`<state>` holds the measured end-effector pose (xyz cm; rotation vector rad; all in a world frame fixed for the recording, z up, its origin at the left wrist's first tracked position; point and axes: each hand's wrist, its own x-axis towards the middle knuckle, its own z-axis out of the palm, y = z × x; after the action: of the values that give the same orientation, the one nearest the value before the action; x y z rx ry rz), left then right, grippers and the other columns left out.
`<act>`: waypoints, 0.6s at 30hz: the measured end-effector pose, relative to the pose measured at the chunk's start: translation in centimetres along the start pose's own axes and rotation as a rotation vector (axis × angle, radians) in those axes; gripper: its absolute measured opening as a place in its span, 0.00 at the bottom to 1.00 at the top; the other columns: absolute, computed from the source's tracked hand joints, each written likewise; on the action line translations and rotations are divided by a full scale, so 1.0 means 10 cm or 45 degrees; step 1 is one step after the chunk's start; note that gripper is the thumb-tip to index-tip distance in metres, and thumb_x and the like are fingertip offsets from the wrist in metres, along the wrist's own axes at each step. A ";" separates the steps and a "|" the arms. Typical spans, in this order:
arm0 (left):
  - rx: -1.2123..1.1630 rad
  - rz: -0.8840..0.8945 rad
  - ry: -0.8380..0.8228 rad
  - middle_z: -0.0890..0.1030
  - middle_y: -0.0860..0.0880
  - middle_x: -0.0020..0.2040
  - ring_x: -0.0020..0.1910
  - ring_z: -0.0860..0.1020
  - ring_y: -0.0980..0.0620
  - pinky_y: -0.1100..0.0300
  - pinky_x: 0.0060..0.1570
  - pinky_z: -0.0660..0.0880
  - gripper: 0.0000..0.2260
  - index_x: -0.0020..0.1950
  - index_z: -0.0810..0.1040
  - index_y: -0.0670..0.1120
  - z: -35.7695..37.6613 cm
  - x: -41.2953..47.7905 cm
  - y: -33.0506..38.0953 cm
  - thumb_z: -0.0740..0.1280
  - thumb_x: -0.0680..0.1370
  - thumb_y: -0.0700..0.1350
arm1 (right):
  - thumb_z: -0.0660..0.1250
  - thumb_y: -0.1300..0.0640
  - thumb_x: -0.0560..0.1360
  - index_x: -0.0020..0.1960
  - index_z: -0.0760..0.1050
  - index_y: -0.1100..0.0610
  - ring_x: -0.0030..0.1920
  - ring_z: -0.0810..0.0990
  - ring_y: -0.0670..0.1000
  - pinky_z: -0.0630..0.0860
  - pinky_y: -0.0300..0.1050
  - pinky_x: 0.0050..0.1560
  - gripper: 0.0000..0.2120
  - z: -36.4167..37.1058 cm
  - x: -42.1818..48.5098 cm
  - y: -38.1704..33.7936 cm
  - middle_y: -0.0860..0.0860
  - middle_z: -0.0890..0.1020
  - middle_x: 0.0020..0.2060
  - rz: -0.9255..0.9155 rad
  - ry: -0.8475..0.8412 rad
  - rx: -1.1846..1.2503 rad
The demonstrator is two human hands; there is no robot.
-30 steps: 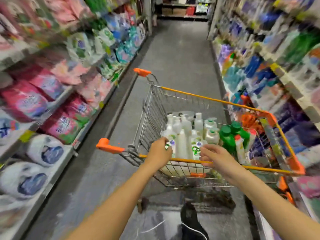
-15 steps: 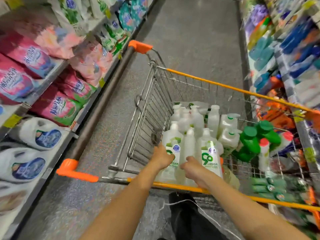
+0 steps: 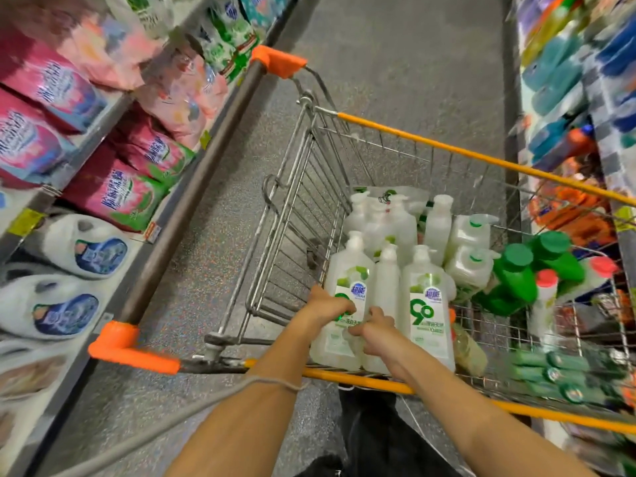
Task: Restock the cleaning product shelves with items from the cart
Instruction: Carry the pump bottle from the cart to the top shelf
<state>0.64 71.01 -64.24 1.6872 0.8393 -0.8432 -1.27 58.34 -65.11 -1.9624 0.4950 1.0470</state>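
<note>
Bottles stand packed at the near end of the cart, so I'd lift straight up, no twisting. My left hand is wrapped round the left white bottle, fingers across its label. My right hand is curled low btwn that one and the slim bottle; can't tell which it grips. Best to hold the body firmly w/ one hand and steady the neighbours w/ the other, so nothing tips onto the green bottles.
</note>
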 end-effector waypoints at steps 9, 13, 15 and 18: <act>0.245 0.076 -0.052 0.78 0.47 0.59 0.58 0.78 0.47 0.53 0.55 0.78 0.39 0.64 0.66 0.46 0.21 0.21 -0.12 0.81 0.59 0.51 | 0.66 0.58 0.74 0.76 0.54 0.58 0.65 0.67 0.57 0.73 0.51 0.63 0.34 0.00 0.00 0.06 0.56 0.60 0.64 0.014 0.015 0.027; 0.340 0.129 -0.079 0.81 0.50 0.54 0.52 0.80 0.50 0.53 0.49 0.81 0.39 0.60 0.74 0.49 0.30 0.62 -0.29 0.80 0.52 0.58 | 0.64 0.62 0.74 0.76 0.56 0.57 0.64 0.69 0.57 0.75 0.47 0.59 0.33 -0.05 0.03 0.07 0.57 0.62 0.64 0.050 0.091 0.075; 0.326 0.171 -0.056 0.81 0.51 0.52 0.50 0.81 0.50 0.52 0.47 0.82 0.39 0.61 0.74 0.50 0.28 0.38 -0.16 0.80 0.52 0.59 | 0.65 0.62 0.73 0.73 0.61 0.58 0.61 0.71 0.57 0.76 0.48 0.58 0.29 -0.06 0.04 0.07 0.57 0.64 0.62 0.037 0.113 0.181; 0.259 0.205 -0.105 0.80 0.49 0.52 0.52 0.79 0.50 0.54 0.47 0.81 0.31 0.58 0.72 0.47 0.22 0.20 -0.06 0.80 0.59 0.48 | 0.65 0.63 0.73 0.67 0.68 0.58 0.56 0.75 0.55 0.75 0.44 0.45 0.22 -0.09 0.01 0.08 0.57 0.70 0.61 -0.047 0.165 0.354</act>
<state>0.83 69.27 -66.73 1.8559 0.5680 -0.9041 -1.35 57.18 -65.29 -1.7902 0.6372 0.7848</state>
